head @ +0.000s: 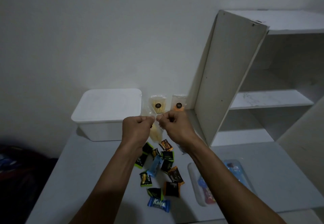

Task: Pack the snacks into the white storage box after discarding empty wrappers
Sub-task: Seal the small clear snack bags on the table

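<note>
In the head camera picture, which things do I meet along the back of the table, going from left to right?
white storage box → clear pouch of yellow sticks → clear pouch with orange snack → white shelf unit. The clear packet held in both hands overlaps the box and the first pouch, so I leave it out.

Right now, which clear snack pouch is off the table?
The clear pouch pinched between both hands; the two black-stickered pouches stand against the wall.

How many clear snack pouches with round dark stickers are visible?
2 stickered: yellow-snack pouch and orange-snack pouch, against the wall beyond the hands. A third clear pouch, held, hides any sticker.
</note>
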`<state>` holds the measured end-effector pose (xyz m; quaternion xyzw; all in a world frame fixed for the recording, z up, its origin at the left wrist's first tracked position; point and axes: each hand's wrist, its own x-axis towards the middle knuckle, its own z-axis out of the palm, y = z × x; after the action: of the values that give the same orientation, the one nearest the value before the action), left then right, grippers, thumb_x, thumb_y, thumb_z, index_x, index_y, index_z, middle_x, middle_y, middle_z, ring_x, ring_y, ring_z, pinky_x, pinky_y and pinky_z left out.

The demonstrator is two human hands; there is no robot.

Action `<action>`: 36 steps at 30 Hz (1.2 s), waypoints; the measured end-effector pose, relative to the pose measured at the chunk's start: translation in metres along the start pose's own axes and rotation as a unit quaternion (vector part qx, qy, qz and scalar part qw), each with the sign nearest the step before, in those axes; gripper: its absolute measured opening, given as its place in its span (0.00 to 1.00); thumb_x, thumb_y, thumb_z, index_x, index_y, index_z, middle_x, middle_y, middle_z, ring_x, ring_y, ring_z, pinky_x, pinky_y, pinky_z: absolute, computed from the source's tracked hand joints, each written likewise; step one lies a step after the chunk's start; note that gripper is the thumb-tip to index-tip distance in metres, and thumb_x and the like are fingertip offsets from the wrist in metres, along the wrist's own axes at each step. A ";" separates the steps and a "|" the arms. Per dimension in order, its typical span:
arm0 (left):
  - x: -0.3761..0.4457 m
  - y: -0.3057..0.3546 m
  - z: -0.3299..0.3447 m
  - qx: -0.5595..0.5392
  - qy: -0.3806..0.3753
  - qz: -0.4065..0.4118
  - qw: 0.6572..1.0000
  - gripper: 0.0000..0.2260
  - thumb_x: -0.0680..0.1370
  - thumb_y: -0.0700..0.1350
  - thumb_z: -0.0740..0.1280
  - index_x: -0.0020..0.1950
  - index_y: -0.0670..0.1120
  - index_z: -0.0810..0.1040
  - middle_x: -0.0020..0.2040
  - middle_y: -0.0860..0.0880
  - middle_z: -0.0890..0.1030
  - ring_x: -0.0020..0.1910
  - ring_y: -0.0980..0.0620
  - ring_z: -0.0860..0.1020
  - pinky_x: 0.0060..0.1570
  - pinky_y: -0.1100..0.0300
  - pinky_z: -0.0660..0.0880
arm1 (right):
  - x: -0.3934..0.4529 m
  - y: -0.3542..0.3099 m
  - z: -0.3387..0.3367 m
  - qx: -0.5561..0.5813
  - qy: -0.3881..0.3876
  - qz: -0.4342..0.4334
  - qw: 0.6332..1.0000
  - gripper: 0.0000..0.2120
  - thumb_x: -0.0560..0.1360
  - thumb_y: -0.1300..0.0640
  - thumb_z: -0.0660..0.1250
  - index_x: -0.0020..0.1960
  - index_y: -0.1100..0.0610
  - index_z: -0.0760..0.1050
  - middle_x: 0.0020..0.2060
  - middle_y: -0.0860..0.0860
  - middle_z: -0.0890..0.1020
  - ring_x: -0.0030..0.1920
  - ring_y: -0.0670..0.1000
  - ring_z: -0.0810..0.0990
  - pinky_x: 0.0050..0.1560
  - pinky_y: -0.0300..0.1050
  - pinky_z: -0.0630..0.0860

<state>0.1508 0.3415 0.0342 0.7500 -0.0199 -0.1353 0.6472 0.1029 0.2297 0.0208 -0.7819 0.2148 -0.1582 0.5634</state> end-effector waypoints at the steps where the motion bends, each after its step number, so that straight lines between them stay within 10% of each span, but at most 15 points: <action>1: 0.000 0.000 0.000 -0.004 -0.001 -0.004 1.000 0.09 0.76 0.43 0.72 0.37 0.42 0.82 0.34 0.49 0.80 0.35 0.56 0.75 0.37 0.62 0.71 | 0.000 0.000 0.000 0.015 0.000 0.018 1.000 0.12 0.78 0.54 0.68 0.38 0.56 0.80 0.33 0.52 0.81 0.34 0.46 0.77 0.35 0.44 0.75; 29: 0.026 -0.002 -0.007 -0.045 0.035 -0.058 0.997 0.05 0.74 0.42 0.72 0.39 0.43 0.81 0.39 0.47 0.81 0.39 0.53 0.76 0.39 0.61 0.71 | -0.028 0.022 -0.007 -0.022 0.008 -0.016 1.000 0.11 0.79 0.48 0.65 0.44 0.53 0.81 0.35 0.46 0.82 0.35 0.42 0.78 0.39 0.41 0.75; 34: 0.024 -0.002 -0.007 -0.076 0.072 -0.066 0.992 0.04 0.73 0.41 0.72 0.39 0.42 0.81 0.39 0.48 0.81 0.36 0.53 0.74 0.36 0.61 0.70 | -0.045 0.039 0.003 -0.068 0.010 -0.050 0.996 0.19 0.69 0.43 0.76 0.57 0.46 0.77 0.44 0.41 0.80 0.43 0.42 0.78 0.42 0.38 0.78; 36: 0.026 -0.003 -0.008 -0.079 0.075 -0.071 0.992 0.05 0.72 0.41 0.72 0.37 0.43 0.80 0.39 0.48 0.81 0.36 0.53 0.75 0.37 0.61 0.70 | -0.044 0.046 0.010 -0.053 0.068 -0.075 0.993 0.09 0.72 0.50 0.75 0.50 0.49 0.80 0.40 0.42 0.81 0.42 0.42 0.79 0.42 0.42 0.78</action>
<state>0.1769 0.3444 0.0280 0.7042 0.0924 -0.1252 0.6927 0.0628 0.2484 -0.0265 -0.8122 0.2017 -0.2409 0.4915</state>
